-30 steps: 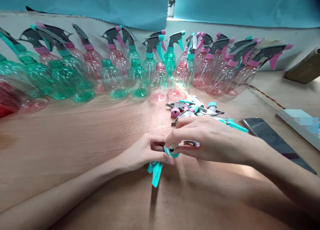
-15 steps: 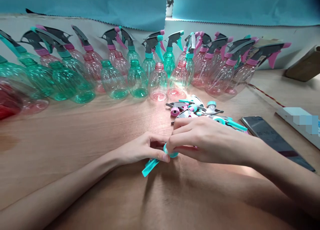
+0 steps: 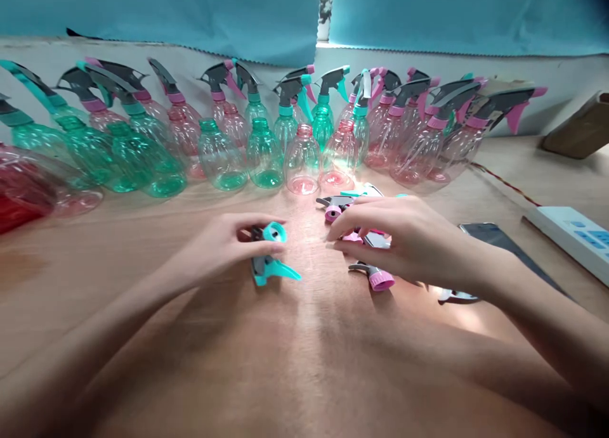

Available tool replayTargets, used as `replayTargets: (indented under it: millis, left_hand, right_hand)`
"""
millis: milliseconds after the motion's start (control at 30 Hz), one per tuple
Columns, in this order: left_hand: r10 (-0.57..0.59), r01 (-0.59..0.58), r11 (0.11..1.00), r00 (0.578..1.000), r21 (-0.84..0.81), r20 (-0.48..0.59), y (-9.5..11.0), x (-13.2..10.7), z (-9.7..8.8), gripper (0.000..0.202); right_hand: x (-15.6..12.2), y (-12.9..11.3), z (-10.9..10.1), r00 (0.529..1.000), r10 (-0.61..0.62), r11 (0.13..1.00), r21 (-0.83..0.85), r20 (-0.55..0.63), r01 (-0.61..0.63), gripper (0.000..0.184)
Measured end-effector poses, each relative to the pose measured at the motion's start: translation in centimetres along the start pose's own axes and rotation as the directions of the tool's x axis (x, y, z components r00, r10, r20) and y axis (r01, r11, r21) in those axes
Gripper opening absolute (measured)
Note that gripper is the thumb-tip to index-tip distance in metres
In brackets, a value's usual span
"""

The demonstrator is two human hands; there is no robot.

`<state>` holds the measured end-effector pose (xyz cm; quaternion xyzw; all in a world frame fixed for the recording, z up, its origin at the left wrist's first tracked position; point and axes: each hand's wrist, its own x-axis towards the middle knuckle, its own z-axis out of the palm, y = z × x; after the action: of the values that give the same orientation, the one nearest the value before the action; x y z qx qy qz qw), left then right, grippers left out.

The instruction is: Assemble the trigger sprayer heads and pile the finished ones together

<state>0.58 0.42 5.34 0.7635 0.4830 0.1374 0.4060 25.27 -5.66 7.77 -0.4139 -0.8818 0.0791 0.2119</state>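
My left hand (image 3: 223, 241) is closed around a grey and teal spray trigger head (image 3: 270, 254), held just above the wooden table (image 3: 295, 362), teal cap toward the bottles and trigger pointing right. My right hand (image 3: 404, 235) hovers over a pile of loose trigger heads (image 3: 340, 205), fingers curled and slightly apart, nothing visibly held. A pink-capped trigger head (image 3: 375, 276) lies just under that hand. Capless green bottles (image 3: 261, 154) and pink bottles (image 3: 302, 161) stand ahead of both hands.
A long row of capped green and pink spray bottles (image 3: 419, 127) runs along the back wall. A dark phone (image 3: 495, 235) and a white power strip (image 3: 571, 232) lie at the right. A cardboard box (image 3: 580, 130) sits far right.
My hands have separated. The left carried the teal trigger head up and to the left; the right let go of it and moved forward over the pile.
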Motion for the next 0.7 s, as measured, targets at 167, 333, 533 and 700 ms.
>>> replayTargets:
  millis: [167, 333, 533, 700]
  left_hand:
    - [0.052, 0.038, 0.832, 0.988, 0.554, -0.146, -2.3, 0.2, -5.0, 0.046]
    - [0.163, -0.091, 0.684, 0.986, 0.724, -0.030, -5.7, 1.6, -8.1, 0.038]
    - [0.658, -0.282, 0.554, 0.724, 0.783, -0.205, -3.6, 2.5, -4.7, 0.024]
    - [0.760, -0.573, 0.417, 0.646, 0.706, 0.075, 1.7, 3.9, 1.8, 0.022]
  right_hand:
    - [0.1, 0.8, -0.4, 0.996, 0.086, 0.992, 0.096, -0.008, -0.085, 0.010]
    - [0.3, 1.6, -0.5, 0.988, 0.150, 0.983, 0.110, -0.028, -0.146, 0.011]
    - [0.7, 2.6, -0.5, 0.978, 0.193, 0.972, 0.153, -0.081, -0.179, 0.009]
    - [0.6, 3.3, -0.7, 0.968, 0.186, 0.972, 0.172, -0.168, -0.157, 0.012]
